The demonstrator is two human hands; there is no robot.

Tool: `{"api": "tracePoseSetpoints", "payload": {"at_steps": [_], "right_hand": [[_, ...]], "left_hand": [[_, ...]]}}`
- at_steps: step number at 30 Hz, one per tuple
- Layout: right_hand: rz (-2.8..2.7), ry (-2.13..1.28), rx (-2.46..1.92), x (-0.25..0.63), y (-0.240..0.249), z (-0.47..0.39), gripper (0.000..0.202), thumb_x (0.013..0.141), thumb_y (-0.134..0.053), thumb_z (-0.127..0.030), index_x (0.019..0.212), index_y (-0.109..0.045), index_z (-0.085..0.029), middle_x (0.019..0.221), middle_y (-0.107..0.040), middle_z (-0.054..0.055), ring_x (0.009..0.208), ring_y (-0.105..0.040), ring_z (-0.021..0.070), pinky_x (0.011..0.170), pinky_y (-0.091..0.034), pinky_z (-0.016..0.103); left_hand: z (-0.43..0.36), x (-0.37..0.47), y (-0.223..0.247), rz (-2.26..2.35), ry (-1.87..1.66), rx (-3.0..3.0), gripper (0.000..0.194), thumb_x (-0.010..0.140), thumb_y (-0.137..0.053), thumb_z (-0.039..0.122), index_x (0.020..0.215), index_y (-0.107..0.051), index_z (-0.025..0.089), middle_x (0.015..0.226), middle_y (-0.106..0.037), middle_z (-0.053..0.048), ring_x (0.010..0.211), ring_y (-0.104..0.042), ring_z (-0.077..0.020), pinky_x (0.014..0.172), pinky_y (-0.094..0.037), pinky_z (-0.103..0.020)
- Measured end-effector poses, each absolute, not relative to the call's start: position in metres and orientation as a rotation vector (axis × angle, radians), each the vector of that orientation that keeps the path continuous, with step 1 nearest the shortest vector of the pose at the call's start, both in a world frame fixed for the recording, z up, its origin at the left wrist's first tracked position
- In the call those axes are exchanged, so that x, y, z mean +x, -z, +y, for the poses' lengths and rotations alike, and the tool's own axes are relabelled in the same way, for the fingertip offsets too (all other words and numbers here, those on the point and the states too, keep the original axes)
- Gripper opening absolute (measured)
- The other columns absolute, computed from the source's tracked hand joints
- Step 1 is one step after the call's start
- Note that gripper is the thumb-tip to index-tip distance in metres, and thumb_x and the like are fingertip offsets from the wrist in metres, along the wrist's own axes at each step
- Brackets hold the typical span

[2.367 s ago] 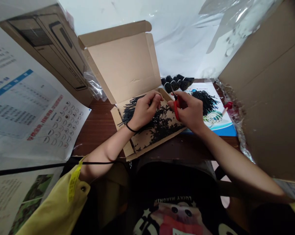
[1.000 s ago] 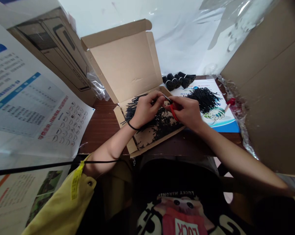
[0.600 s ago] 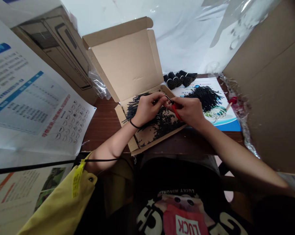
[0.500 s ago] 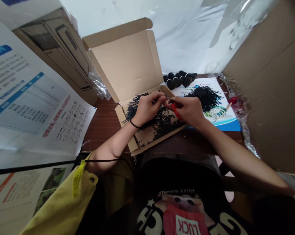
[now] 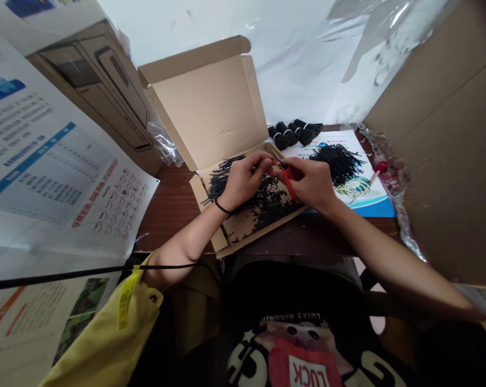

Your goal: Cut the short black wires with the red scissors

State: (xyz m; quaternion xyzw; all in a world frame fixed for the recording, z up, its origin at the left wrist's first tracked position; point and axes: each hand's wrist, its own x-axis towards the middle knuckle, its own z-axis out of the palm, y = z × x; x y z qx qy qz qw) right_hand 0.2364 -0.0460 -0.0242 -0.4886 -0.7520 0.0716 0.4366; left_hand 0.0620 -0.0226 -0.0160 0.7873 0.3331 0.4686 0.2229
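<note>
Step in hand, by judgement: trimming of black strips with scissors over the cardboard box. Take the cardboard box, with its raised lid at the rear, as reference for all locations.

Right hand: gripping the scissors by the red handles above the right side of the cardboard box, with blades toward the left rear. Cannot tell the exact gap between the blades.

Left hand: in a tight pinch of thumb and fingertips above the middle of the cardboard box, just beside the blades. Cannot tell the contents of the pinch, if any; too small to see.

Stock: black strips inside the cardboard box along its left side, partly behind the left hand. Short clippings over the floor of the cardboard box, mainly in its right half.

Outside: loose pile of black pieces to the right of the cardboard box, on a printed sheet; white bands on the near side of it; banded bundles beyond the right rear corner; bench exposed to the left.

Next move, as judged: set the left fingertips clear of the blades, align the piece end between them, then close the scissors low above the cardboard box to catch offcuts inside. Then probably add the finished piece to the loose pile, right of the cardboard box, and draw another from the left side
</note>
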Motion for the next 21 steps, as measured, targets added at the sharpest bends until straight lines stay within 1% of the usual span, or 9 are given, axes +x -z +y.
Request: {"api": "tracePoseSetpoints", "payload": {"at_steps": [5, 8, 15, 21], "right_hand": [[-1.893, -0.154, -1.192, 0.2360, 0.0266, -0.0458, 0.028, 0.078, -0.062, -0.036, 0.097, -0.072, -0.018, 0.065, -0.064, 0.001, 0.055, -0.049, 0.0104, 0.056, -0.034, 0.025], [-1.902, -0.158, -1.186, 0.2358, 0.0271, -0.0460, 0.029, 0.079, -0.062, -0.038, 0.097, -0.073, -0.018, 0.064, -0.064, 0.001, 0.055, -0.049, 0.0104, 0.055, -0.034, 0.024], [-1.942, -0.161, -1.183, 0.2373, 0.0265, -0.0461, 0.029, 0.081, -0.060, -0.038, 0.097, -0.072, -0.018, 0.072, -0.069, 0.003, 0.058, -0.053, 0.0110, 0.057, -0.036, 0.024], [-1.979, -0.133, -1.231, 0.2400, 0.0300, -0.0431, 0.028, 0.082, -0.058, -0.043, 0.088, -0.072, -0.020, 0.065, -0.066, 0.001, 0.054, -0.051, 0.0102, 0.053, -0.032, 0.024]], "left_hand": [[-0.0241, 0.0627, 0.0153, 0.940, -1.317, 2.201, 0.021, 0.093, -0.048, 0.033, 0.086, -0.060, 0.018, 0.072, -0.069, 0.000, 0.067, -0.063, -0.0085, 0.065, -0.047, -0.022], [-0.0243, 0.0627, 0.0147, 0.924, -1.312, 2.204, 0.022, 0.094, -0.047, 0.033, 0.085, -0.060, 0.017, 0.071, -0.068, 0.000, 0.066, -0.063, -0.0085, 0.064, -0.047, -0.022], [-0.0251, 0.0629, 0.0146, 0.934, -1.310, 2.199, 0.022, 0.093, -0.049, 0.030, 0.082, -0.062, 0.017, 0.074, -0.069, 0.000, 0.071, -0.064, -0.0089, 0.068, -0.047, -0.022], [-0.0286, 0.0634, 0.0147, 0.973, -1.268, 2.194, 0.023, 0.092, -0.049, 0.033, 0.081, -0.063, 0.018, 0.074, -0.070, -0.001, 0.071, -0.064, -0.0093, 0.065, -0.047, -0.022]]}}
